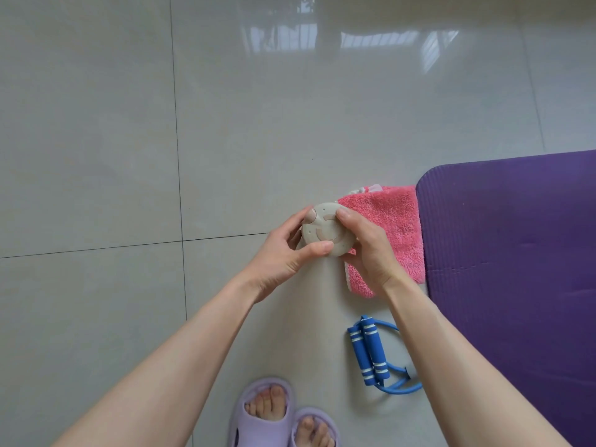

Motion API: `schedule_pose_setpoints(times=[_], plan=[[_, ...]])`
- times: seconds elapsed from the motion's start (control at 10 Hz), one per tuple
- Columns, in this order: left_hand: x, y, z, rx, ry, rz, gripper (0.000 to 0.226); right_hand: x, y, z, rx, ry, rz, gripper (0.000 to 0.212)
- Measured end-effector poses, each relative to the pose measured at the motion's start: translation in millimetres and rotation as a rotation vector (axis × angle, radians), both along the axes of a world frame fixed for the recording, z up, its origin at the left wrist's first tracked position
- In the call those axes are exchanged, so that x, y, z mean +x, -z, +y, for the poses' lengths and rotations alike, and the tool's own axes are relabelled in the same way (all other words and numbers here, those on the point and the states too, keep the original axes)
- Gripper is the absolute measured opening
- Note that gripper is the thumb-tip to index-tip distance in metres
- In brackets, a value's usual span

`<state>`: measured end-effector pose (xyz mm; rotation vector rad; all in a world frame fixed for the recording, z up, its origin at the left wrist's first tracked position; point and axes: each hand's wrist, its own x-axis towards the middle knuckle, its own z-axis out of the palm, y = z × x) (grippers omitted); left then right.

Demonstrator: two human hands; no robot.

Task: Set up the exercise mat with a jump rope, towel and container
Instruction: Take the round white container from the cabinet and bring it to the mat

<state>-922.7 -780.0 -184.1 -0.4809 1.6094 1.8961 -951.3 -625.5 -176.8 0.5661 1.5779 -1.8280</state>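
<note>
Both hands, left hand (283, 253) and right hand (367, 250), pinch the round container (325, 232) by its lid rim, perhaps twisting it, above the towel (393, 227).

Both bare forearms reach forward from the lower edge of the view and converge toward the middle, the left forearm (167, 359) angling up from the lower left and the right forearm (458, 356) from the lower right. The wrists are nearly straight. The left hand (283, 258) and the right hand (369, 253) meet on a round beige container (324, 233), seen from above, and grip it from opposite sides. The left thumb lies along its near rim while the left fingers curl round the far left edge. The right thumb presses down on the top near the far right rim; the right fingers wrap underneath, mostly hidden.
</note>
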Motion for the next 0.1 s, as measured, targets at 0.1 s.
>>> schedule_pose_setpoints(times=[0.1], plan=[[4.5, -22.8, -1.2, -0.065, -0.074, -0.048, 0.099, 5.4, -22.5, 1.1, 0.046, 0.013, -0.022, 0.06]])
